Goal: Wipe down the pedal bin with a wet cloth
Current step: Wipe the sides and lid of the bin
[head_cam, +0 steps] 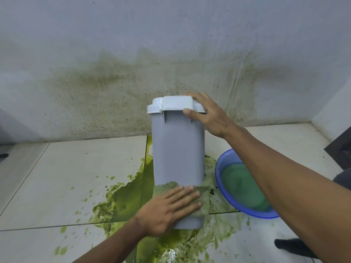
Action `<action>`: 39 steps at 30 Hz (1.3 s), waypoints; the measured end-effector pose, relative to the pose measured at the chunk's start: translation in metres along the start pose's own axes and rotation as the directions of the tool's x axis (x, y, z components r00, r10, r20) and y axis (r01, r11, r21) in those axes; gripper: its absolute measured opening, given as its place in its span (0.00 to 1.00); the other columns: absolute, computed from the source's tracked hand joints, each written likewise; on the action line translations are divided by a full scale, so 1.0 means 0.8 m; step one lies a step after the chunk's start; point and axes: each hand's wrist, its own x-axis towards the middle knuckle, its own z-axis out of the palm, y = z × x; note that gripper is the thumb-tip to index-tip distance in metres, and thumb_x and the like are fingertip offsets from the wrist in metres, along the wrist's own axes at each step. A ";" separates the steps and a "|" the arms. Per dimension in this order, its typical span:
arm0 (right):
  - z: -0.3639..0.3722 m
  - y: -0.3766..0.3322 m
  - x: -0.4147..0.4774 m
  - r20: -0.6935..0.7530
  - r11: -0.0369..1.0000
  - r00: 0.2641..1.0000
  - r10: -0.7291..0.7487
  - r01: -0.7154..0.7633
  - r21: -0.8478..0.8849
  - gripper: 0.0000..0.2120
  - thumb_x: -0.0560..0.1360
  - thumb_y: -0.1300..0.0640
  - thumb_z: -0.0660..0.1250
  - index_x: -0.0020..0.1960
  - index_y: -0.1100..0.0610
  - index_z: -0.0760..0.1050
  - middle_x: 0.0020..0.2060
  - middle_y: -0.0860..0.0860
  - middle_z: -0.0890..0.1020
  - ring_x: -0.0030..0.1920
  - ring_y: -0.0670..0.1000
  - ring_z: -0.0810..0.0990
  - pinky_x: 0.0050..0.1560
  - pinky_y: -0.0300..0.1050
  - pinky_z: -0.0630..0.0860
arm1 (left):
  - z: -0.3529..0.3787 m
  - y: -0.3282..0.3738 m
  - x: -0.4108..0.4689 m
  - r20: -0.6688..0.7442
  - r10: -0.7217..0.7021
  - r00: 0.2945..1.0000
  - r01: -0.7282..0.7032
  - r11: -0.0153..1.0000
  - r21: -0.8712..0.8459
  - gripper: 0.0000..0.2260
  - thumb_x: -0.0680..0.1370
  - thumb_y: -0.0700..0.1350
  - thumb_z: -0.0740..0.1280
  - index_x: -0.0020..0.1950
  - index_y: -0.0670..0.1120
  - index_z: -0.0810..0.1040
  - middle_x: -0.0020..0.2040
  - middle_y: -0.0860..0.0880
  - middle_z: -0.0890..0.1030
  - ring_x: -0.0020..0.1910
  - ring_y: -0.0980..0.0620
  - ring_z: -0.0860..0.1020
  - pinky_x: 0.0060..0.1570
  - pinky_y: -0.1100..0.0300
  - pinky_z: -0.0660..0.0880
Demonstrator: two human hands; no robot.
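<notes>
Low on smooth grey bin (178, 149), L hand (167, 211) presses nubby cloth (204, 196) flat.

Single head view (wide-angle), facing forward-down, close over pedal bin (178, 149); wall (171, 44) behind.

The bin (178, 158) stands on the floor (57, 177) before the wall (171, 44), in a puddle (123, 202) that spreads to its left and nearer the person. The lid (174, 104) sits on top, and the right hand (207, 114) grips the lid's right end. The cloth (204, 196) lies against the bin's lower near face, under the flat left hand (169, 211). The basin (228, 158) sits on the floor just right of the bin, with water (245, 186) in it.
</notes>
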 end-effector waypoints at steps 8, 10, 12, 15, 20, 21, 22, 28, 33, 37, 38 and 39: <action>0.008 -0.001 0.001 -0.035 0.999 0.999 -0.011 0.009 -0.034 0.29 0.72 0.39 0.67 0.70 0.49 0.72 0.62 0.50 0.72 0.61 0.48 0.74 0.52 0.24 0.68 | -0.032 -0.028 0.070 -0.291 -0.469 0.834 0.434 0.883 -0.178 0.26 0.81 0.41 0.65 0.79 0.39 0.63 0.80 0.38 0.60 0.81 0.39 0.56 0.79 0.42 0.54; 0.005 0.000 -0.001 -0.030 1.000 1.000 -0.010 0.010 -0.014 0.28 0.73 0.40 0.68 0.70 0.49 0.73 0.64 0.51 0.72 0.61 0.46 0.74 0.52 0.22 0.67 | -0.024 -0.010 0.081 -0.258 -0.383 0.887 0.360 0.923 -0.136 0.28 0.80 0.42 0.66 0.79 0.39 0.63 0.80 0.40 0.61 0.81 0.40 0.57 0.79 0.43 0.55; 0.005 -0.002 -0.001 -0.026 1.000 1.000 -0.007 0.007 -0.003 0.27 0.72 0.40 0.68 0.69 0.48 0.73 0.64 0.50 0.72 0.61 0.44 0.74 0.51 0.22 0.67 | -0.003 0.014 0.063 -0.126 -0.195 0.973 0.187 0.980 -0.068 0.30 0.79 0.45 0.63 0.81 0.40 0.60 0.81 0.41 0.59 0.81 0.41 0.54 0.80 0.45 0.49; 0.006 -0.003 0.000 -0.022 1.000 1.000 -0.005 0.005 -0.011 0.28 0.71 0.39 0.68 0.69 0.48 0.73 0.63 0.49 0.73 0.62 0.45 0.74 0.52 0.23 0.68 | 0.028 0.045 0.009 0.086 0.078 0.993 -0.086 0.992 0.090 0.30 0.80 0.49 0.54 0.82 0.42 0.54 0.82 0.42 0.56 0.82 0.44 0.50 0.80 0.48 0.39; 0.005 0.002 0.001 -0.063 1.000 0.998 -0.020 0.018 -0.021 0.32 0.68 0.34 0.68 0.69 0.47 0.74 0.62 0.47 0.74 0.63 0.46 0.74 0.62 0.38 0.71 | 0.044 0.007 -0.056 0.021 0.069 0.997 -0.070 0.995 0.076 0.30 0.82 0.47 0.52 0.83 0.42 0.49 0.83 0.41 0.50 0.82 0.45 0.50 0.80 0.50 0.43; 0.006 0.003 0.001 -0.070 0.999 0.997 -0.022 0.021 -0.024 0.33 0.68 0.33 0.68 0.69 0.46 0.73 0.62 0.47 0.74 0.62 0.46 0.74 0.63 0.40 0.72 | 0.037 -0.003 -0.055 -0.026 -0.025 0.999 0.026 0.999 0.026 0.29 0.83 0.47 0.52 0.83 0.42 0.50 0.83 0.41 0.51 0.82 0.44 0.52 0.80 0.49 0.46; 0.008 0.002 0.002 -0.073 0.999 0.997 -0.028 0.026 -0.028 0.33 0.68 0.33 0.68 0.69 0.46 0.73 0.61 0.47 0.74 0.62 0.46 0.74 0.64 0.41 0.72 | 0.027 -0.011 -0.048 -0.081 -0.143 0.986 0.140 0.989 -0.050 0.27 0.84 0.47 0.52 0.82 0.41 0.52 0.82 0.40 0.55 0.81 0.43 0.53 0.80 0.48 0.48; 0.016 0.002 0.006 -0.074 0.996 0.995 -0.067 0.062 -0.070 0.33 0.69 0.35 0.67 0.70 0.49 0.73 0.61 0.49 0.74 0.62 0.48 0.74 0.61 0.33 0.69 | -0.029 -0.033 0.071 -0.317 -0.679 0.662 0.602 0.734 -0.315 0.24 0.83 0.44 0.57 0.79 0.39 0.61 0.80 0.40 0.59 0.81 0.40 0.56 0.79 0.43 0.52; 0.008 0.005 0.000 -0.057 0.995 0.995 -0.085 0.083 -0.049 0.30 0.71 0.41 0.69 0.70 0.52 0.73 0.62 0.52 0.74 0.61 0.43 0.73 0.56 0.29 0.71 | -0.011 0.004 0.111 -0.221 -0.364 0.905 0.349 0.931 -0.108 0.24 0.77 0.42 0.61 0.74 0.39 0.73 0.75 0.39 0.71 0.78 0.37 0.63 0.79 0.43 0.51; 0.010 0.002 0.002 -0.082 0.997 0.993 -0.081 0.080 -0.014 0.30 0.68 0.36 0.69 0.67 0.48 0.74 0.60 0.48 0.74 0.59 0.42 0.74 0.60 0.40 0.74 | 0.014 0.032 0.067 0.101 -0.017 0.995 0.013 0.999 0.037 0.22 0.76 0.47 0.65 0.67 0.39 0.78 0.65 0.38 0.80 0.69 0.39 0.75 0.80 0.44 0.46; 0.012 0.002 0.002 -0.090 0.997 0.992 -0.083 0.083 -0.005 0.30 0.68 0.37 0.69 0.67 0.48 0.75 0.59 0.48 0.75 0.59 0.43 0.75 0.60 0.45 0.76 | 0.015 0.035 0.058 0.170 0.046 0.984 -0.058 0.996 0.063 0.22 0.77 0.48 0.64 0.68 0.39 0.78 0.64 0.39 0.81 0.68 0.40 0.76 0.80 0.45 0.45; 0.013 0.003 0.003 -0.099 0.997 0.992 -0.083 0.083 0.004 0.29 0.68 0.38 0.70 0.66 0.48 0.75 0.59 0.49 0.75 0.58 0.44 0.75 0.60 0.51 0.77 | 0.013 0.032 0.054 0.198 0.090 0.976 -0.109 0.990 0.091 0.22 0.77 0.48 0.63 0.68 0.39 0.78 0.64 0.39 0.81 0.67 0.40 0.77 0.80 0.45 0.44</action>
